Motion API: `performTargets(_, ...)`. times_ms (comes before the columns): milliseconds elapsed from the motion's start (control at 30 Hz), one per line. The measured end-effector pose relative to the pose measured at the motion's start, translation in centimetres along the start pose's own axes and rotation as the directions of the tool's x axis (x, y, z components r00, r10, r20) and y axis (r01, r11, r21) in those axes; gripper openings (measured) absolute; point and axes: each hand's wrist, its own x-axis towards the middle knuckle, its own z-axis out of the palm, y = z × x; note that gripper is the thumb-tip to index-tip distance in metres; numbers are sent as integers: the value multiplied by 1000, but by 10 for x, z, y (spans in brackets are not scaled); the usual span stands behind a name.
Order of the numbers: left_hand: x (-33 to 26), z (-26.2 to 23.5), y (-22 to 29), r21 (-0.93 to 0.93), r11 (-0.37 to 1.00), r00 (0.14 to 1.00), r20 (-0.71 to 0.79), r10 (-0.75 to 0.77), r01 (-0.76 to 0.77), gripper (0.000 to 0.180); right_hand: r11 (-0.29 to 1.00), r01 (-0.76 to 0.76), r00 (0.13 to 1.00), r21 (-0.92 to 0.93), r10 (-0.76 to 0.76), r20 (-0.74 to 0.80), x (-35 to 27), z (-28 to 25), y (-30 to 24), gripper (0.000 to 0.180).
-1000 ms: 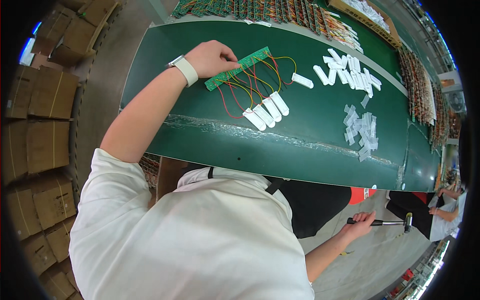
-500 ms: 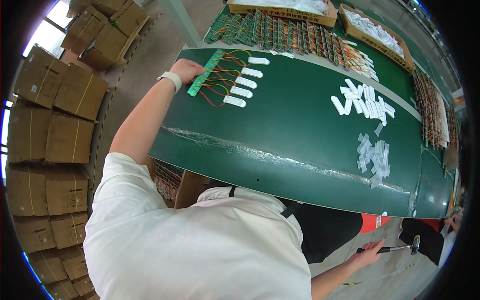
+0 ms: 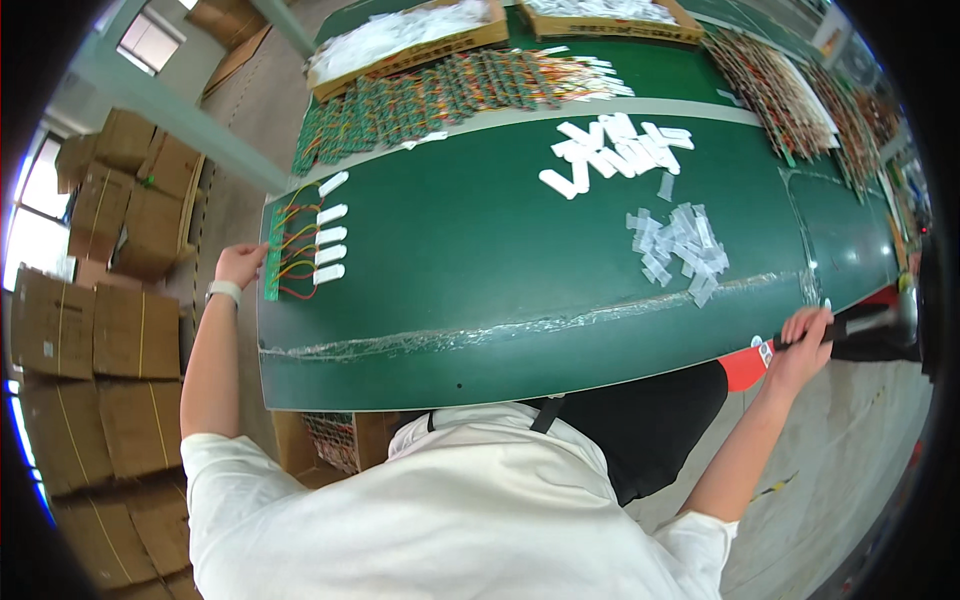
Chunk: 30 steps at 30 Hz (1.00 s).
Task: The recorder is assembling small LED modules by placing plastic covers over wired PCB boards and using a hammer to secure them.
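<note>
At the table's left edge, my left hand (image 3: pixel 241 264) is closed, pinching the edge of a narrow green circuit board strip (image 3: pixel 273 270). Red and yellow wires run from this strip to several small white plastic pieces (image 3: pixel 331 236) lying in a column to its right. My right hand (image 3: pixel 803 338) is wrapped round the dark handle of a hammer (image 3: pixel 904 318) beyond the near right table edge. The hammer's head points right, away from my body, and looks blurred.
Loose white plastic pieces (image 3: pixel 622 148) and a pile of translucent strips (image 3: pixel 684 246) lie on the green table (image 3: pixel 450 250). Rows of wired boards (image 3: pixel 430 95) and boxes (image 3: pixel 408 43) of white parts stand at the back. Stacked cartons (image 3: pixel 140 330) line the left floor.
My right hand has risen with the hammer from low beside my body to the table's edge. My left hand still holds the board; the view has shifted to the right.
</note>
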Motion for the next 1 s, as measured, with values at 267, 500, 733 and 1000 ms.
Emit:
performTargets(267,-27,-13,97,298,922,940,-155,304,-249,39,998,-49,991,-25,52,120,44,27,10,42)
performTargets(500,-42,35,250,303,788,822,-28,569,-536,34,970,0,1000,-242,-3,-12,33,33,73,46)
performTargets(733,-4,106,407,24,802,788,208,579,-596,45,817,-20,980,-576,-97,-172,24,45,81,37)
performTargets(1000,19,212,488,224,795,817,9,577,-564,51,959,-11,962,-282,-67,-265,29,40,97,38)
